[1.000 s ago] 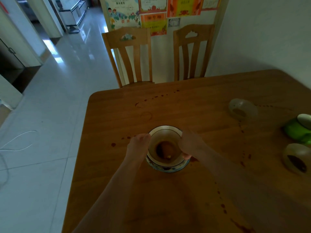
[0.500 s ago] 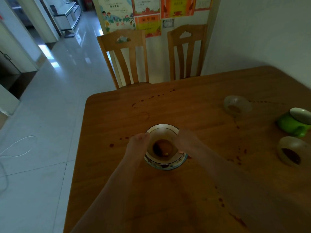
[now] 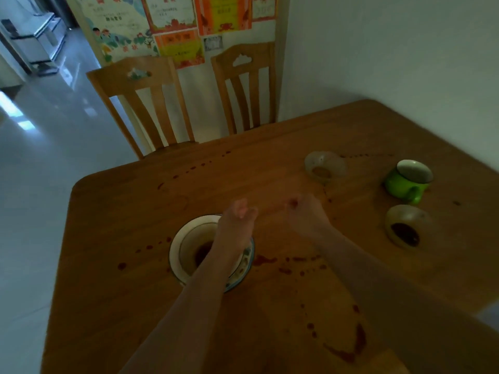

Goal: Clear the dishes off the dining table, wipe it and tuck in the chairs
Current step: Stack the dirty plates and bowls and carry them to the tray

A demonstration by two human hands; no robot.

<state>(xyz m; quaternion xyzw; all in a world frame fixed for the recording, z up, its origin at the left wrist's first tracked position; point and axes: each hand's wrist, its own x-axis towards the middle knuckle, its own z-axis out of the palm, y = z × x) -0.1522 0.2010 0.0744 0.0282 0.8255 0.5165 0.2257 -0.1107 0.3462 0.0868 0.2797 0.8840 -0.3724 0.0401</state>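
A white bowl (image 3: 180,248) with a patterned rim and dark sauce residue stands on the wooden dining table (image 3: 116,298). My left forearm crosses over it, and my left hand (image 3: 237,222) hovers just past its far rim, fingers loosely apart and holding nothing. To the right of the bowl my right hand (image 3: 305,215) is loosely curled above the bare wood, empty, with a red smear on a fingertip. Further right stand a small clear dish (image 3: 325,166), a green mug (image 3: 405,184) and a small dish of dark sauce (image 3: 405,229).
Red-brown sauce drips (image 3: 264,260) run across the tabletop and toward the near edge. Two wooden chairs (image 3: 143,103) (image 3: 243,87) stand at the far side, pulled back from the table. A white wall runs along the right. Tiled floor lies to the left.
Both hands have let go of the white bowl's rim and moved forward and right, beyond it. The bowl stays on the table, and the view has swung slightly right.
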